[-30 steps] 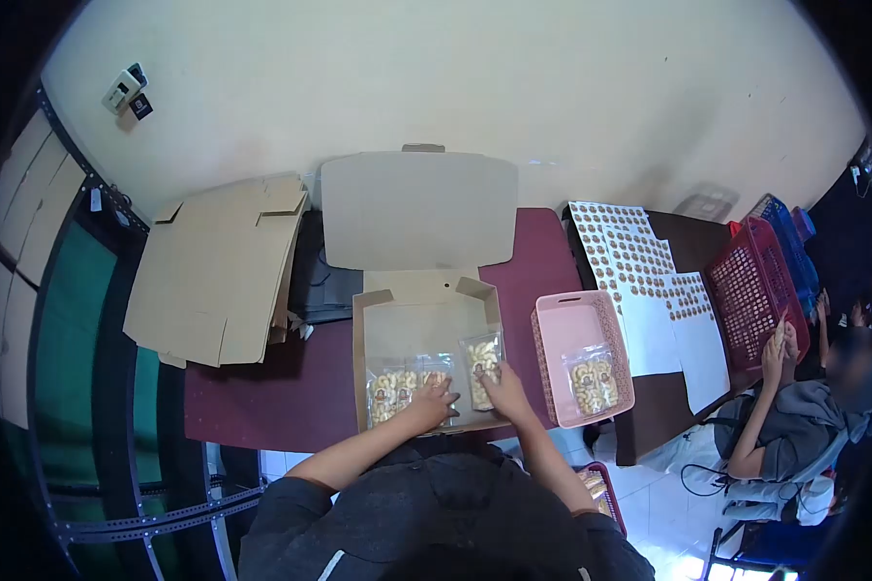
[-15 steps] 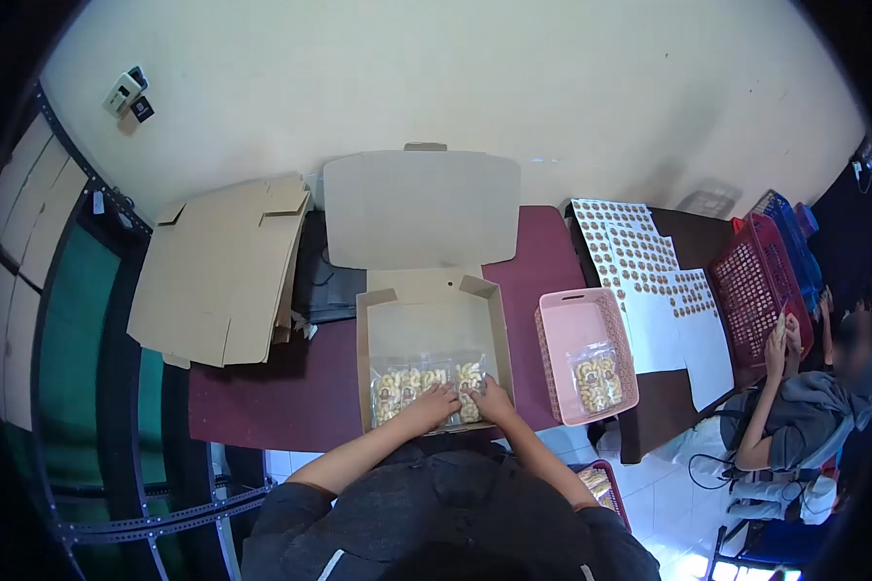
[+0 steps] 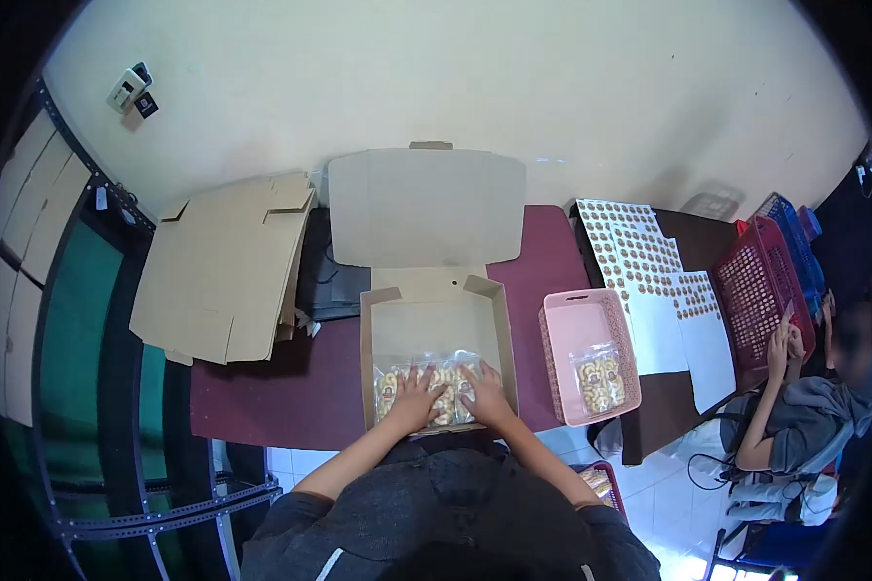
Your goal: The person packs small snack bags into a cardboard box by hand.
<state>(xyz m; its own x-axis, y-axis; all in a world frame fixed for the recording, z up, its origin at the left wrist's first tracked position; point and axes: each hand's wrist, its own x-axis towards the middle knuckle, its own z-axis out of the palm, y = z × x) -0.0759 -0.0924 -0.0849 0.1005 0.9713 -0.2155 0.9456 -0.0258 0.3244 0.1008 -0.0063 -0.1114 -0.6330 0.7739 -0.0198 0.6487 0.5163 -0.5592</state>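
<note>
An open cardboard box stands in front of me with its lid raised. Clear bags of pale snacks lie in a row along its near side. My left hand rests flat on the bags, fingers spread toward the back of the box. On the right end of the row lies my right hand, fingers outstretched and touching the bag there. Both palms cover parts of the bags. One more snack bag sits inside the pink basket to the right of the box.
Flattened cardboard boxes are stacked at the left of the maroon table. Sticker sheets cover part of the dark table at right, beside a red basket. A co-worker sits at far right. Metal shelving stands at left.
My left hand has shifted slightly left and spread flat over the bags. My right hand has moved from gripping the right bag's edge to lying over it with fingers extended.
</note>
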